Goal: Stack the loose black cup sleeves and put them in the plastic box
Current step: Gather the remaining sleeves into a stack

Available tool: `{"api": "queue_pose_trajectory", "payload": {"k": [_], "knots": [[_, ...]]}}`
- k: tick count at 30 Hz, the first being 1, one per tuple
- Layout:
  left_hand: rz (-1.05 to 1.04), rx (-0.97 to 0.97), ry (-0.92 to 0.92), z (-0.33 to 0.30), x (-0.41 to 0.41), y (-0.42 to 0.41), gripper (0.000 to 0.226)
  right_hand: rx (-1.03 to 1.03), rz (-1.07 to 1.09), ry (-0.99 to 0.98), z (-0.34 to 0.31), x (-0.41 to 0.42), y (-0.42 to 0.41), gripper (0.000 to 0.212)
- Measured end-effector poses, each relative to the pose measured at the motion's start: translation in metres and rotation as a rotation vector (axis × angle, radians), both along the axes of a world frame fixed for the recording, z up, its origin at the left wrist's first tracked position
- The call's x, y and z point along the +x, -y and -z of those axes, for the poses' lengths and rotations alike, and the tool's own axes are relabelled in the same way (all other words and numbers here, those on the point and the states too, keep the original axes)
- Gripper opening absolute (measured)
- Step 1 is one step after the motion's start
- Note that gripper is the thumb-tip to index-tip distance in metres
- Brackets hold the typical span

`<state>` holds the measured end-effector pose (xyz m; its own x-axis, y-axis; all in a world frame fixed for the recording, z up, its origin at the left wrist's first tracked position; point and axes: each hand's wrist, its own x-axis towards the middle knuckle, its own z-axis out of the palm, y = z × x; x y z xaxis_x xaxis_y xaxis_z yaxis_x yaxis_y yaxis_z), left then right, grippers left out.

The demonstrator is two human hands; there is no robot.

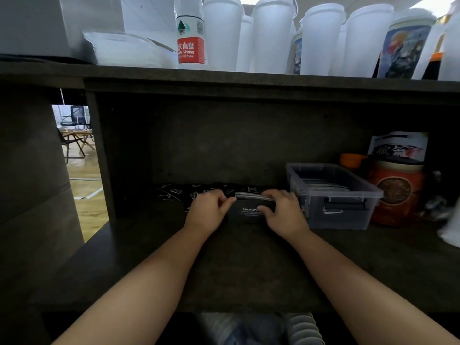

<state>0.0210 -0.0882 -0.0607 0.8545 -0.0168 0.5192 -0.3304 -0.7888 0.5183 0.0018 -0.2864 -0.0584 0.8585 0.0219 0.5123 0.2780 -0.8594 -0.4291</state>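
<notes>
A stack of black cup sleeves (pixel 249 211) stands on edge on the dark lower shelf, white lettering facing me. My left hand (pixel 209 210) grips its left end and my right hand (pixel 283 210) grips its right end, thumbs on the front face. More loose black sleeves (pixel 174 192) lie flat behind and to the left. The clear plastic box (pixel 333 195) sits just right of my right hand, with several sleeves lying inside it.
A red round tin (pixel 395 195) and an orange lid stand right of the box. The upper shelf (pixel 224 78) overhangs, carrying a water bottle (pixel 190 33) and several white cups. The dark shelf surface (pixel 249 265) stretches toward me.
</notes>
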Motion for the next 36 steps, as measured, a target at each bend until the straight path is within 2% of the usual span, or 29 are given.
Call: {"api": "queue_pose_trajectory", "payload": {"k": [2, 5, 7, 9, 11, 13, 16, 19, 22, 24, 25, 28, 31, 34, 36], "knots": [[-0.017, -0.144, -0.028, -0.002, -0.002, 0.003, 0.038, 0.006, -0.047, -0.006, -0.004, -0.003, -0.006, 0.034], [-0.022, -0.659, -0.245, -0.007, -0.006, 0.003, 0.051, 0.013, -0.141, -0.028, -0.009, -0.008, -0.032, 0.032], [-0.040, -0.940, -0.326, -0.008, -0.007, -0.006, 0.045, 0.050, -0.186, -0.007, -0.007, -0.009, -0.061, 0.034], [-0.122, -1.101, -0.311, -0.013, -0.008, -0.027, 0.035, 0.089, -0.208, -0.004, -0.003, -0.013, -0.092, 0.037], [-0.193, -1.076, -0.233, -0.016, -0.005, -0.054, 0.032, 0.086, -0.238, -0.007, 0.001, -0.015, -0.122, 0.045], [-0.253, -0.962, -0.137, -0.018, -0.003, -0.079, 0.030, 0.097, -0.265, -0.008, 0.004, -0.015, -0.146, 0.053], [-0.326, -0.849, -0.087, -0.009, -0.003, -0.105, 0.027, 0.150, -0.299, -0.034, 0.005, -0.011, -0.169, 0.058], [-0.306, -0.881, -0.120, 0.001, -0.003, -0.115, 0.031, 0.134, -0.427, -0.023, 0.004, -0.007, -0.168, 0.046], [-0.275, -0.851, -0.098, 0.005, 0.000, -0.115, 0.032, 0.350, -0.574, -0.105, -0.006, 0.006, -0.142, 0.026], [-0.269, -0.837, -0.083, 0.008, 0.001, -0.116, 0.032, 0.531, -0.474, -0.112, -0.014, 0.029, -0.116, 0.019], [-0.270, -0.834, -0.078, 0.009, 0.002, -0.116, 0.032, 0.517, -0.366, -0.108, -0.017, 0.042, -0.100, 0.019], [-0.288, -0.844, -0.047, 0.013, 0.005, -0.117, 0.032, 0.122, -0.149, -0.235, -0.015, 0.075, -0.060, 0.025], [-0.300, -0.855, -0.017, 0.014, 0.006, -0.114, 0.033, -0.230, -0.183, -0.297, -0.012, 0.095, -0.051, 0.042], [-0.290, -0.863, -0.014, 0.015, 0.007, -0.115, 0.033, -0.305, -0.273, -0.405, -0.008, 0.105, -0.064, 0.047], [-0.287, -0.879, -0.018, 0.015, 0.006, -0.116, 0.034, -0.382, -0.258, -0.470, -0.002, 0.108, -0.067, 0.047]]}}
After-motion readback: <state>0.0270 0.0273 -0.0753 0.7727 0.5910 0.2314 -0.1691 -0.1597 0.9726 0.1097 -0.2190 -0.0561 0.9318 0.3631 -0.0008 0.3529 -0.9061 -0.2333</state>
